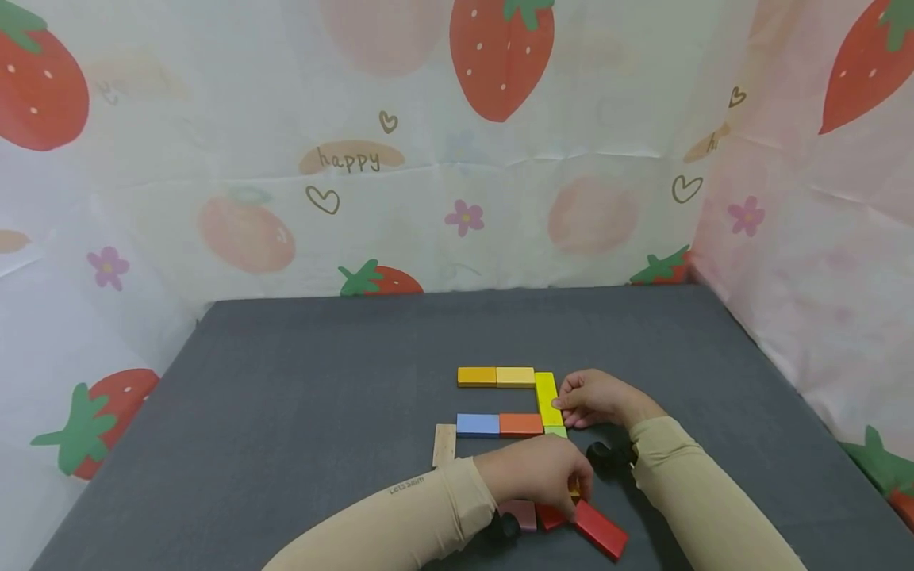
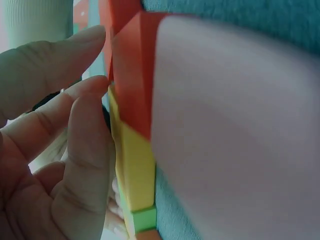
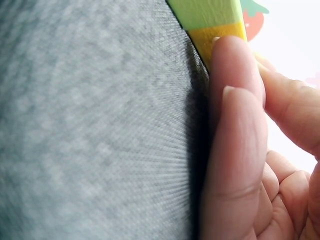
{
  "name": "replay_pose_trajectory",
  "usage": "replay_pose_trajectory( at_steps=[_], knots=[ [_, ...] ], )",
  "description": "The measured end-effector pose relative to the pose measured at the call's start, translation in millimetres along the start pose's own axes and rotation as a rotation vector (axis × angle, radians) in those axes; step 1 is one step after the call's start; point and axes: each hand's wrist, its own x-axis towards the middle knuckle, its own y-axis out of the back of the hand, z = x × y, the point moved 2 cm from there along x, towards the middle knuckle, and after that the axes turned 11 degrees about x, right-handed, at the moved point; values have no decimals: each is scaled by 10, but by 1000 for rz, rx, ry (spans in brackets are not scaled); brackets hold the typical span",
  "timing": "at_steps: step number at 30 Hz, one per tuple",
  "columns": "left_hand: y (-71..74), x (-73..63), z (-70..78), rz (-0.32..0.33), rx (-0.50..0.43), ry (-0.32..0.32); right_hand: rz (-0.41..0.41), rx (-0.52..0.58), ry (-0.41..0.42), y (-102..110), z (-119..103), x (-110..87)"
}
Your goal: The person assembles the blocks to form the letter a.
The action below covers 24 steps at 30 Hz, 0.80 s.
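My right hand (image 1: pixel 600 396) is beside a long yellow block (image 1: pixel 547 396), fingertips touching its right side; the right wrist view shows its fingers (image 3: pixel 235 145) fairly straight against the yellow end. A green block (image 1: pixel 555 432) adjoins the yellow one. Lower down, my left hand (image 1: pixel 539 468) hovers over the near blocks, its fingertips close to a slanted red block (image 1: pixel 601 530) and another red block (image 1: pixel 550 517). In the left wrist view, thumb and fingers stand apart beside a yellow block (image 2: pixel 137 165). Part of the near row is hidden under that hand.
Amber (image 1: pixel 476 377) and pale yellow (image 1: pixel 516 377) blocks form the far row. Blue (image 1: pixel 478 425) and orange-red (image 1: pixel 521 425) blocks form the middle one, with a plain wooden block (image 1: pixel 444 444) at its left end. A pink block (image 1: pixel 527 514) lies near the left wrist. Dark grey cloth (image 1: pixel 286 396) covers the table.
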Motion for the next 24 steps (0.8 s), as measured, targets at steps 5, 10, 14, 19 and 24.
replay_pose_trajectory(
  at_steps=[5,10,14,19,24],
  knots=[
    [24,-22,-41,37,-6,2,1,0,-4,6,6,6],
    [65,-56,-114,65,-21,25,-3,0,0,-1,-6,-9],
    [161,-160,-221,115,-3,89,-13,-4,6,-11,-15,-10],
    [285,-366,-420,168,-95,185,4,-10,-18,-14,-13,13],
    [387,-600,-627,219,-142,267,24,-44,-38,-2,-39,-1]
  ],
)
